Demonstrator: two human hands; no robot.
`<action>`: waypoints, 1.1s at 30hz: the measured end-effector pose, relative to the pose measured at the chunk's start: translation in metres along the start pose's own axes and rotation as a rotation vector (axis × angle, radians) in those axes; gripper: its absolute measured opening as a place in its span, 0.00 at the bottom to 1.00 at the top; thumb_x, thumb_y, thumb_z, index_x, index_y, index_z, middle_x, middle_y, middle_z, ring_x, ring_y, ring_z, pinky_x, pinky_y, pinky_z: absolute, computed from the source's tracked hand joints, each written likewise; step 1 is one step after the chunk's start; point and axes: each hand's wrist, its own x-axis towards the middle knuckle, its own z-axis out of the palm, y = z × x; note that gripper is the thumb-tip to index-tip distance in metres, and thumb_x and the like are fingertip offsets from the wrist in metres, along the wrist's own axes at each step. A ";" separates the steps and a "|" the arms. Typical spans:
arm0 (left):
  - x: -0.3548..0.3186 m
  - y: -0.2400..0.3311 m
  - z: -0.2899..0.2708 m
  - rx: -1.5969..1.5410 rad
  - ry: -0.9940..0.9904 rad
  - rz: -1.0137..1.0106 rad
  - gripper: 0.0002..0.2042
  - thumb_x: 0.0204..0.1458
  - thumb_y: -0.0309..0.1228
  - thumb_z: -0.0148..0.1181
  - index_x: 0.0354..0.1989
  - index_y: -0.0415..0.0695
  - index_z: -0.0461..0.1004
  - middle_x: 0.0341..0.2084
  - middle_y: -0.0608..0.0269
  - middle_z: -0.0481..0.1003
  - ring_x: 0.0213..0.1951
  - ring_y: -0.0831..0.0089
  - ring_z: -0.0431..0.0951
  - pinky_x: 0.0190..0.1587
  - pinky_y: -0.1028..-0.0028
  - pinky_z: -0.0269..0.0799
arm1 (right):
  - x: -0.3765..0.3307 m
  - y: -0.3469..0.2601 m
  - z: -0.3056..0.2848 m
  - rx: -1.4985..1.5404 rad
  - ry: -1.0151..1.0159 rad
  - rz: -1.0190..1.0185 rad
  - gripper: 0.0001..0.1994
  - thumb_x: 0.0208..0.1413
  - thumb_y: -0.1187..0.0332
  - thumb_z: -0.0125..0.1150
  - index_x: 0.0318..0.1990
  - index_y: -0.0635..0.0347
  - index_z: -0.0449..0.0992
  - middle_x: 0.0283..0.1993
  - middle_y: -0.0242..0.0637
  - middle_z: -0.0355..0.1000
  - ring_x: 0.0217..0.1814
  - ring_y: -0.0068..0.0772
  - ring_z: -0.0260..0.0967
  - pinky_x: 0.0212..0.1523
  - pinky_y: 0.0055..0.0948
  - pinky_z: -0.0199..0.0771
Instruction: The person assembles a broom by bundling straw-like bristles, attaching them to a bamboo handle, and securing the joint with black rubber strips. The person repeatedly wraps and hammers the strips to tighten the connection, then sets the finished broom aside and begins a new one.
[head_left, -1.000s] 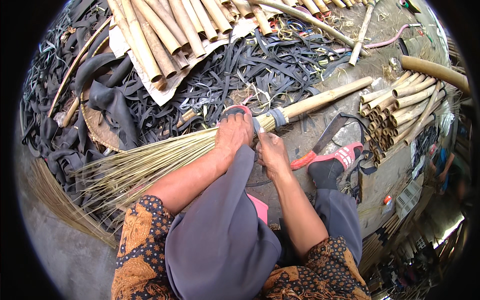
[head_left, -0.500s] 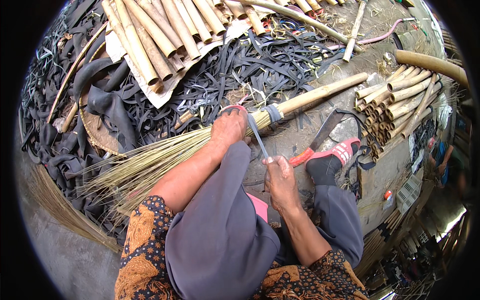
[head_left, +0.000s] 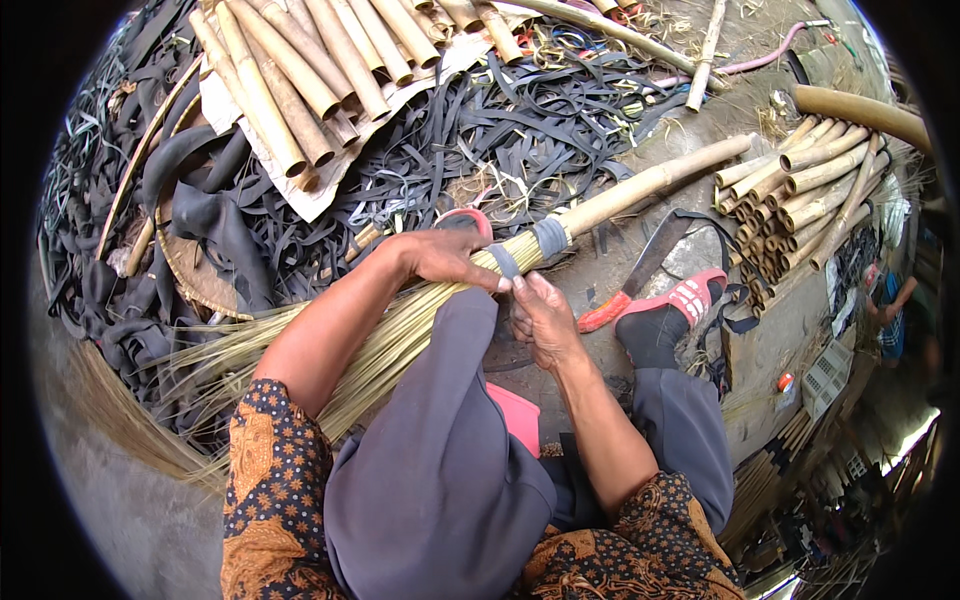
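A stick broom (head_left: 430,310) lies slantwise across my leg, its thin bristles spreading to the lower left and its bamboo handle (head_left: 660,185) pointing to the upper right. One grey rubber band (head_left: 550,237) is wound where the bristles meet the handle. Closer to the bristles, a grey rubber strip (head_left: 503,261) wraps round the bundle. My left hand (head_left: 445,258) lies over the bundle, closed round it, thumb by the strip; its other fingertips are hidden behind. On the near side, my right hand (head_left: 543,318) is closed in a pinch on the strip's end, touching the left thumb.
A knife (head_left: 655,260) with a red handle lies beside my sandalled right foot (head_left: 665,315). Loose black rubber strips (head_left: 500,130) cover the ground ahead. Bamboo tubes (head_left: 290,85) lie on a sheet at upper left; more bamboo (head_left: 800,190) is stacked at right. Another person's arm (head_left: 897,300) shows far right.
The strip was stretched down toward my right hand; now that hand has risen to the bundle with it. My left hand has turned, its thumb now reaching the strip.
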 end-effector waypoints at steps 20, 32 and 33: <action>0.006 -0.003 0.022 0.213 0.082 -0.126 0.30 0.46 0.42 0.75 0.58 0.41 0.79 0.48 0.46 0.83 0.52 0.52 0.82 0.53 0.62 0.76 | 0.007 -0.003 0.008 0.027 0.126 0.064 0.15 0.72 0.52 0.62 0.36 0.49 0.69 0.19 0.18 0.58 0.15 0.12 0.49 0.16 0.18 0.49; -0.002 -0.004 0.026 0.201 0.264 0.144 0.39 0.41 0.46 0.80 0.57 0.33 0.72 0.46 0.40 0.80 0.50 0.45 0.81 0.54 0.55 0.77 | 0.008 -0.006 0.015 -0.019 0.136 0.037 0.15 0.71 0.51 0.63 0.39 0.50 0.71 0.19 0.19 0.59 0.14 0.12 0.48 0.15 0.19 0.49; -0.002 -0.002 0.027 0.300 0.267 0.040 0.40 0.44 0.47 0.78 0.60 0.32 0.71 0.49 0.40 0.80 0.48 0.45 0.82 0.53 0.56 0.78 | 0.010 -0.006 0.016 -0.054 0.178 0.031 0.15 0.70 0.50 0.63 0.39 0.50 0.71 0.20 0.19 0.59 0.14 0.12 0.48 0.15 0.19 0.49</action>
